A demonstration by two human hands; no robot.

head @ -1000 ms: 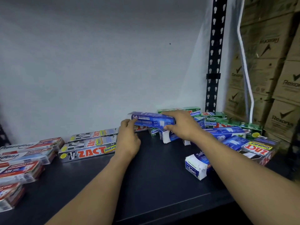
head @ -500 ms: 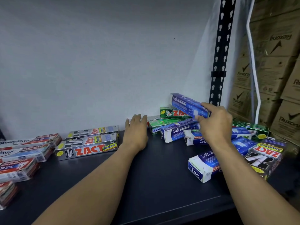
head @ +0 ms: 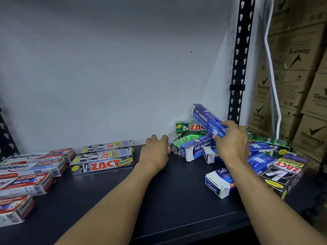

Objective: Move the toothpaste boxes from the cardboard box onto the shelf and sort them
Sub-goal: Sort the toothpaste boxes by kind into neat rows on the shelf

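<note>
The dark shelf [head: 177, 209] has a wide bare strip down the middle, running from the front edge back to the white wall [head: 106, 68]. On the left side sit rows of red-and-white boxes [head: 26, 183], with the silver boxes [head: 102, 165] lined up just beside them nearer the wall. The right side is tighter: a loose pile of blue and green boxes [head: 194, 149] is jammed into the back corner by the black slotted post [head: 238, 68]. A black box [head: 281, 174] sits close to the right edge, and one blue-and-white box [head: 218, 184] lies nearer the front. Brown cartons [head: 300, 85] are stacked past the post.

The right hand [head: 233, 144] is wrapped round one end of a long blue box [head: 205, 119], held tilted above the pile with the far end pointing up toward the wall. The left hand [head: 155, 152] is low at the back of the bare strip, right at the pile's left edge. Its fingers are bent forward and the tips are hidden, so I can't tell if it has hold of anything.
</note>
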